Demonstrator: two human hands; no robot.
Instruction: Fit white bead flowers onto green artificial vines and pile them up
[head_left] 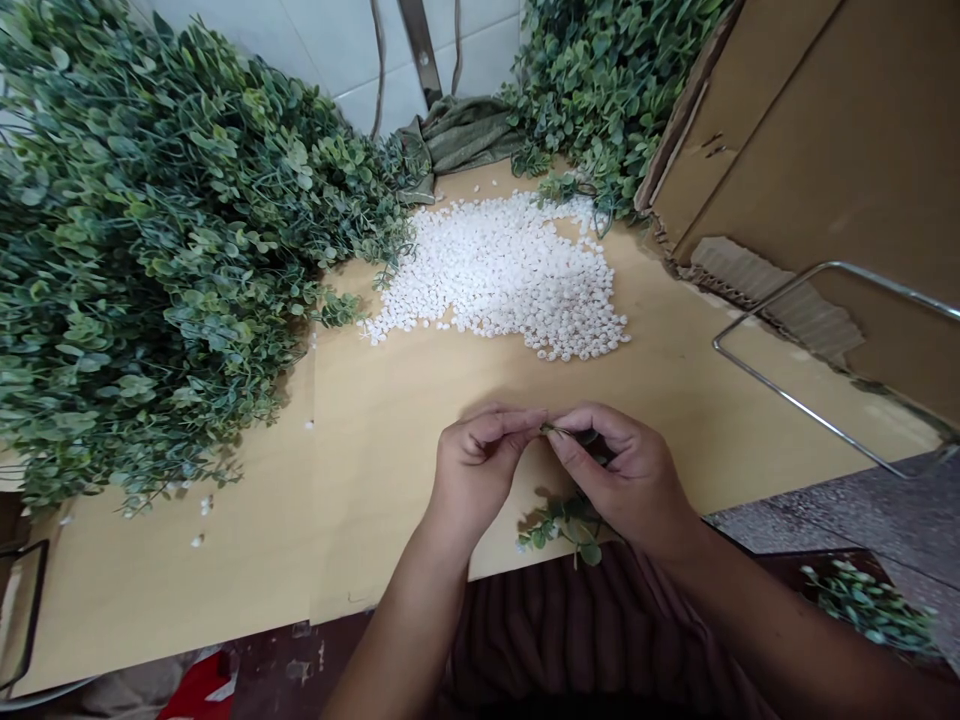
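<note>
My left hand [484, 460] and my right hand [622, 470] meet at the fingertips above the table's front part. Between them is the thin end of a green sprig [566, 525], pinched by thumb and forefinger on each side. The sprig's leaves hang below my right hand, near the table edge; part of its stem is hidden by that hand. Beyond my hands lies a wide pile of small white pieces [502, 270] on the tan table [375, 440].
A big heap of green foliage [165, 230] covers the left side, with more foliage [600, 90] at the back. At right are a cardboard box [832, 150] and a bent metal rod [802, 405]. A dark green cloth [469, 135] lies by the wall.
</note>
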